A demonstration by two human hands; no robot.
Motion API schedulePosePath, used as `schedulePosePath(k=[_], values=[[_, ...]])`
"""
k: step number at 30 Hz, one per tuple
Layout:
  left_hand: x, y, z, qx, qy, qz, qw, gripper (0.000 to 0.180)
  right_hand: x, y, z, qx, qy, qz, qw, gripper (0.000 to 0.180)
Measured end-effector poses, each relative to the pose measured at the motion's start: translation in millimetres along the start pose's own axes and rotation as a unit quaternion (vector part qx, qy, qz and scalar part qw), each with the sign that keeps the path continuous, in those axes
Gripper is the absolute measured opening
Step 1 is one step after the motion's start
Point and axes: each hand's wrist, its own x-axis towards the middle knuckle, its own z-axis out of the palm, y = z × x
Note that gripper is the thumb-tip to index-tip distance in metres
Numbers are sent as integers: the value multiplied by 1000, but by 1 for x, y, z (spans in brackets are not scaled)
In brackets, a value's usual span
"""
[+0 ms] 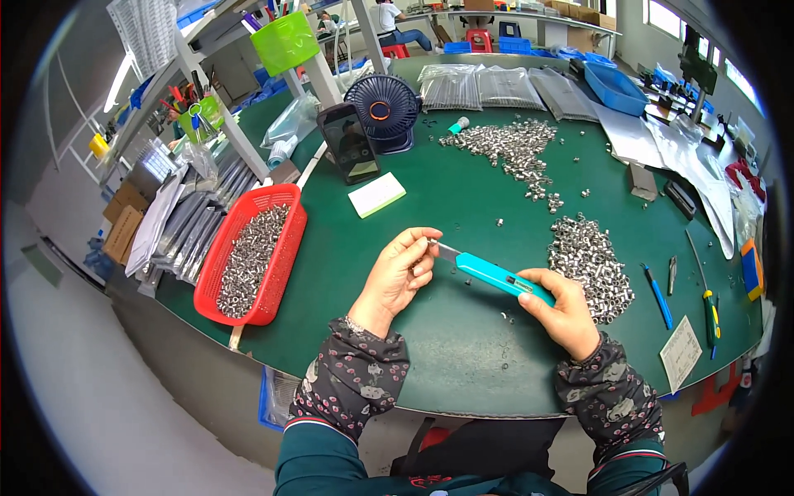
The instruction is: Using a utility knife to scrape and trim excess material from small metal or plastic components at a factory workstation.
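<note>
Over the green table, the right hand is closed around the handle of a turquoise utility knife, held slanting up to the left. The left hand pinches at the knife's blade tip, possibly holding a small metal piece, though that is too small to tell. Just right of the knife lies a pile of small metal parts; a red basket of similar parts sits well to the left.
</note>
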Motion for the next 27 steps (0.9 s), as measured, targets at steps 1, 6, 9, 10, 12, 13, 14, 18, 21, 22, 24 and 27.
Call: schedulePosePath(k=[1,6,9,10,12,13,14,18,21,22,24,27], values=[[0,-1,0,4,-1,4,1000,15,0,0,-1,5,-1,7,1000,26],[0,-1,-1,16,-11,7,1000,14,1,0,-1,6,-4,13,1000,26],[1,-3,-2,11,3,27,1000,12,1,4,0,32,-11,32,999,27],[1,-3,-3,15,-5,25,1000,12,1,4,0,42,-13,30,999,27],[0,-3,-3,19,-14,22,999,11,0,5,0,52,-15,29,998,27],[-1,-3,-2,35,-18,29,999,11,0,5,0,53,-23,40,998,28],[-1,-3,-1,51,-22,36,998,11,0,5,-1,53,-31,50,997,28],[-3,-1,0,113,-5,49,992,11,0,8,-3,96,-55,74,991,28],[-3,1,1,157,1,28,987,12,0,9,-2,-55,30,-77,995,26],[-3,1,1,157,4,15,988,12,-1,6,-3,-56,29,-76,995,26],[-1,1,-2,156,9,2,988,12,-2,-6,-3,-224,76,-154,959,29],[1,0,-7,127,1,-23,992,14,0,-7,-2,-272,102,-237,927,35]])
